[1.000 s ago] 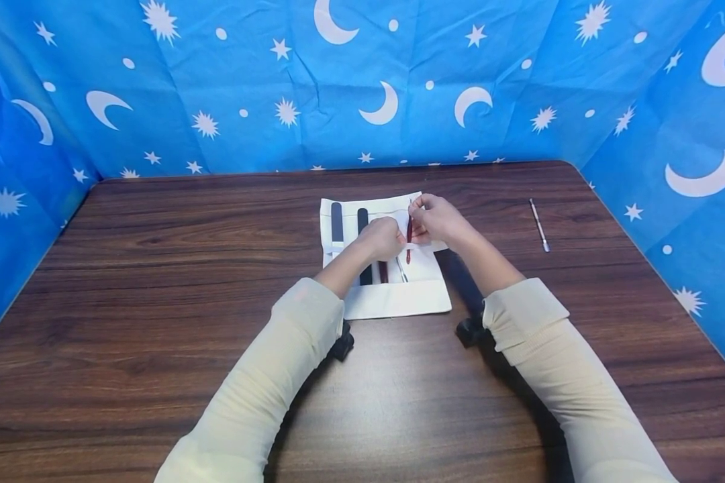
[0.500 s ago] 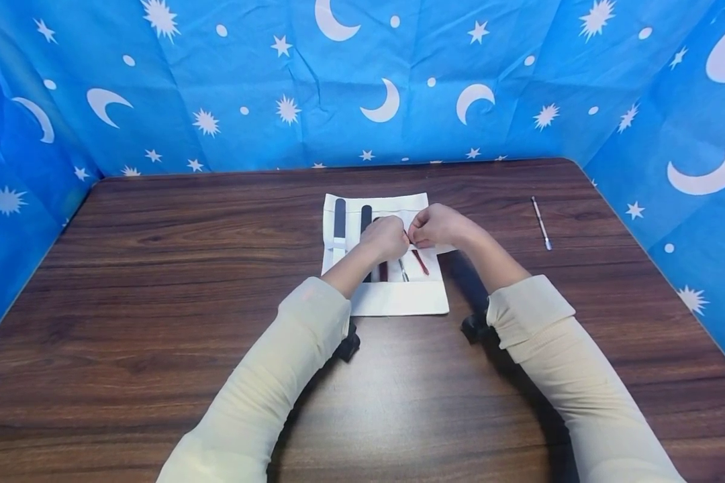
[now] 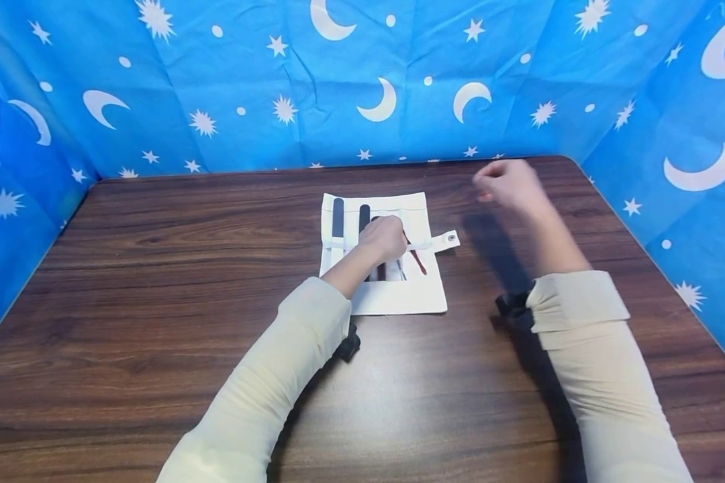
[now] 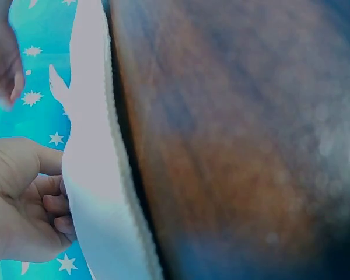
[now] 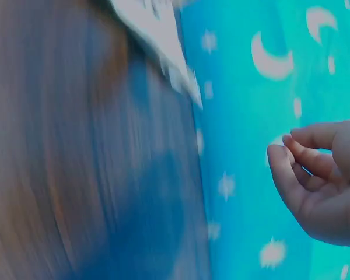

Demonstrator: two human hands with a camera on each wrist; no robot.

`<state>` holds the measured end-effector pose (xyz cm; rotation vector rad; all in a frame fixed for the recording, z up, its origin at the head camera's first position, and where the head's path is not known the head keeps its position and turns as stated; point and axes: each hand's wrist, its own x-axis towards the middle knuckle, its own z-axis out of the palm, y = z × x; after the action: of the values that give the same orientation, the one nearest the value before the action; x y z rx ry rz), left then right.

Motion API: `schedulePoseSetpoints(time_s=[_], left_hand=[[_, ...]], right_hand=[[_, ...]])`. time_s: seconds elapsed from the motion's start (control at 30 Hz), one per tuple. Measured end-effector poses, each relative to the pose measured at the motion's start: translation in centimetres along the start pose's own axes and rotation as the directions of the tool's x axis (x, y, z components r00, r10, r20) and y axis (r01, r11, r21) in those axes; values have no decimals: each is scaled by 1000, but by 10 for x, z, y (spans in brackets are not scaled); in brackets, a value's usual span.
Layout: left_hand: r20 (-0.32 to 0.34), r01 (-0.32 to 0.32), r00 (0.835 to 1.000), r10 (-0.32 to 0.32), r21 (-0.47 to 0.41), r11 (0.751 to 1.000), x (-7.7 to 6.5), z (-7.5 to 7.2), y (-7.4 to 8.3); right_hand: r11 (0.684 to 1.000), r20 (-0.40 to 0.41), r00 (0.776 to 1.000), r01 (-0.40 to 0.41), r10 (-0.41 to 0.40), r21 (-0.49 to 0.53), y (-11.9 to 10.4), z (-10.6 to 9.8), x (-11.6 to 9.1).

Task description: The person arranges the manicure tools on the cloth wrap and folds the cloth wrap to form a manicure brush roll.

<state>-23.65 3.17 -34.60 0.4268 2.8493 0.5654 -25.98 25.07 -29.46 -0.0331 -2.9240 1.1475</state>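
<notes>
My left hand [image 3: 385, 239] is over the middle of a white roll-up tool pouch [image 3: 399, 300], its curled fingers at the elastic band [image 3: 419, 247]; the fingertips are hidden. In the left wrist view the left hand [image 4: 23, 201] has its fingers bent against the pouch's far side. A dark red slim tool [image 3: 419, 260] lies slanted under the band, right of that hand. Two dark nail files [image 3: 337, 218] and further slim tools are in the pouch, partly covered. My right hand [image 3: 510, 184] is raised right of the pouch, its fingers loosely bent, holding nothing [image 5: 321, 175].
A snap tab [image 3: 450, 239] sticks out from the pouch's right side. The brown wooden table [image 3: 157, 282] extends around it, backed by a blue cloth [image 3: 242, 80] with moons and stars. The silver double-ended tool at the right is hidden behind my right arm.
The right hand tilted the red tool under the band, let go and moved up and right, away from the pouch. The left hand has stayed nearly in place.
</notes>
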Motion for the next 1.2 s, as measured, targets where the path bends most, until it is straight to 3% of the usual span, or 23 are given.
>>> schedulePoseSetpoints(time_s=[0.1, 0.2, 0.27, 0.4, 0.63, 0.87, 1.0, 1.2], left_hand=[[-2, 1, 1000, -1, -1, 1000, 0, 0, 1], [-1, 5, 1000, -5, -3, 1000, -1, 0, 1], [4, 6, 1000, -6, -5, 1000, -1, 1, 1], [7, 3, 1000, -3, -8, 1000, -2, 1, 1], [3, 15, 1000, -15, -9, 1000, -3, 0, 2], [0, 22, 1000, -22, -44, 999, -3, 1, 6], [-31, 2, 999, -5, -77, 997, 0, 3, 9], [-67, -22, 998, 16, -79, 997, 1, 4, 11]], right_hand=[[987, -106, 994, -50, 34, -152, 34, -24, 5], [954, -122, 987, -135, 105, -269, 68, -38, 8], [941, -96, 983, -178, 157, -287, 85, -41, 9], [954, -45, 973, -233, 228, -187, 103, -41, 8], [962, -2, 963, -271, 271, -34, 107, -35, 11], [970, -18, 982, -186, 185, -154, 108, -33, 11], [973, -60, 988, -153, 145, -170, 99, -28, 11], [997, -25, 997, -76, 77, 32, 66, -15, 12]])
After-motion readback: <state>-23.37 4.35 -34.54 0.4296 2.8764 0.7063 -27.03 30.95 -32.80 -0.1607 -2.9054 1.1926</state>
